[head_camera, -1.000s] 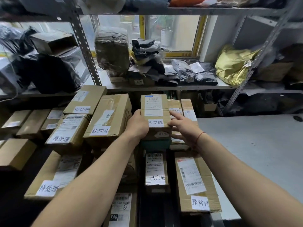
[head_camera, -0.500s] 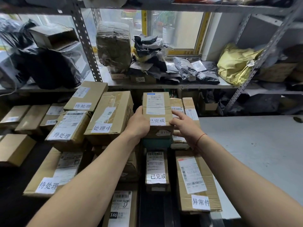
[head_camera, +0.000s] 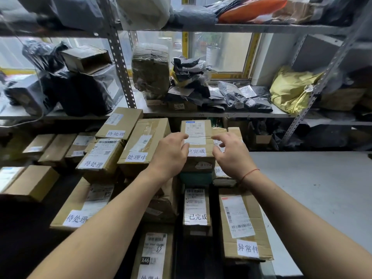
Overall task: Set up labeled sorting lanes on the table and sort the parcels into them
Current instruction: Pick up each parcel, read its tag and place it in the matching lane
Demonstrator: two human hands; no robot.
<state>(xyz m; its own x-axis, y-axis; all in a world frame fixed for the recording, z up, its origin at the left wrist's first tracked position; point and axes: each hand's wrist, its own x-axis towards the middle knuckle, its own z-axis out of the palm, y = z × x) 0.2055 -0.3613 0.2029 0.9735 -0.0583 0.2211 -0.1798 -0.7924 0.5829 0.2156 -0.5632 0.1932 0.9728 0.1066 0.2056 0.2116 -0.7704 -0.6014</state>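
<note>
A small cardboard parcel [head_camera: 198, 141] with a white "已完成" label rests on a dark green box [head_camera: 196, 178] at the back of its lane. My left hand [head_camera: 171, 156] lies against the parcel's left edge with loosened, spread fingers. To the right, my right hand [head_camera: 231, 156] hovers with fingers apart, just off the parcel. A second "已完成" parcel [head_camera: 197, 208] lies nearer me. Left of them stand parcels labeled "处理中" [head_camera: 144, 146] and "待处理" [head_camera: 100, 156]. A long parcel labeled "异常件" [head_camera: 243, 226] lies at the right.
Metal shelving [head_camera: 118, 57] behind holds black and grey mailer bags, a wrapped bundle [head_camera: 151, 71] and a yellow bag [head_camera: 291, 89]. A grey table top [head_camera: 312, 188] extends to the right. More unlabeled boxes [head_camera: 30, 182] sit at the far left.
Both hands gripped the sides of the "已完成" parcel before; now their fingers have opened and the right hand has come off it. The parcel stays on the green box.
</note>
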